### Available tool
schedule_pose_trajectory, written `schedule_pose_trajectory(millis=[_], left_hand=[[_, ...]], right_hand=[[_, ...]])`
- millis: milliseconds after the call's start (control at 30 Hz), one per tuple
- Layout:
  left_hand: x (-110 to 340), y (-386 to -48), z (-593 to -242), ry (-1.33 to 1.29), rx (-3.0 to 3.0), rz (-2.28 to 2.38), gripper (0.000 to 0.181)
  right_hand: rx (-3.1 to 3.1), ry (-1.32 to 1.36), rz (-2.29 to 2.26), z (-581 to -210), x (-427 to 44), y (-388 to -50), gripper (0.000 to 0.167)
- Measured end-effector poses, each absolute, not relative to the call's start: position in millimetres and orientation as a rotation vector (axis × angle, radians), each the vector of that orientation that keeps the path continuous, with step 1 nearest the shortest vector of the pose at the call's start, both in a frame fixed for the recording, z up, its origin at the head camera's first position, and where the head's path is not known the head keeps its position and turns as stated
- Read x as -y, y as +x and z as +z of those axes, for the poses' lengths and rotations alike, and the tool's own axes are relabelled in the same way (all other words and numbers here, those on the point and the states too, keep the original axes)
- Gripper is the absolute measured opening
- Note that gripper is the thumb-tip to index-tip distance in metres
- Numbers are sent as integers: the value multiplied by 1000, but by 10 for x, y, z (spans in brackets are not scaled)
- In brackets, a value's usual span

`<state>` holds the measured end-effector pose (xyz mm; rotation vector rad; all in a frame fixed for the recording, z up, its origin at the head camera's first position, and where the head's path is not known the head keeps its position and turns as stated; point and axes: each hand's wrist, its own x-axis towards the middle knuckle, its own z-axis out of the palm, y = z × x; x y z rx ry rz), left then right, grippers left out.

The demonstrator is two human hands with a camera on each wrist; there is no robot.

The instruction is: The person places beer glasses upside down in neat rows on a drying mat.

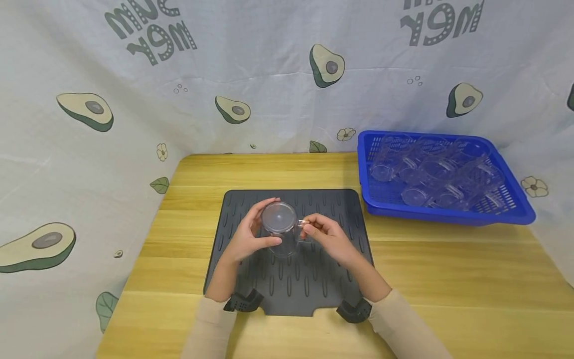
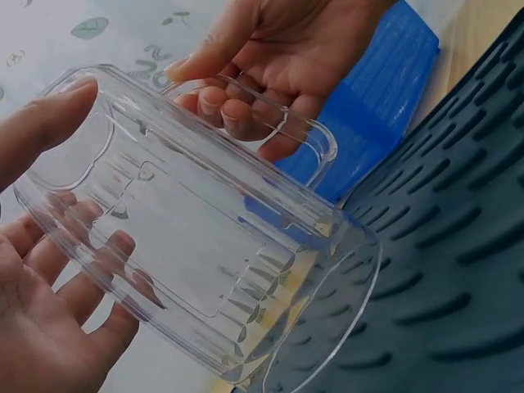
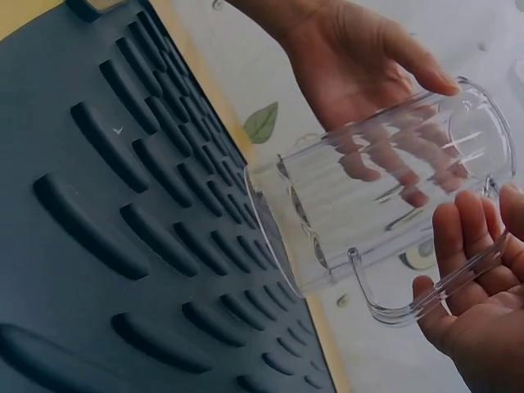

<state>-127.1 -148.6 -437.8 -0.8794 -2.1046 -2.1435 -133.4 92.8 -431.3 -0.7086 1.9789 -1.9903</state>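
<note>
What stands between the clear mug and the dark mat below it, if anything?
Nothing visible. The left hand and right hand hold the clear mug base-up over the dark mat; whether mug and mat touch is unclear.

Readable text in my head view: grey lettering on backdrop cloth (image 1: 269, 30) facing me. Left print (image 1: 152, 31): mirrored, two lines, "sum" / "mer", top clipped by frame edge. Right print (image 1: 441, 22): mirrored "mer", line above mostly cut off. My left-wrist view: small grey lettering (image 2: 151, 65) on cloth, too blurred.
</note>
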Motion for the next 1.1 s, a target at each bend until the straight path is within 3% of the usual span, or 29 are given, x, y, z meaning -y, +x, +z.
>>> schedule_pose_trajectory(millis=[1100], left_hand=[[2225, -1889, -4268, -636, 2184, -2226, 85]], right_hand=[[-2104, -707, -1807, -4304, -139, -2130, 27]])
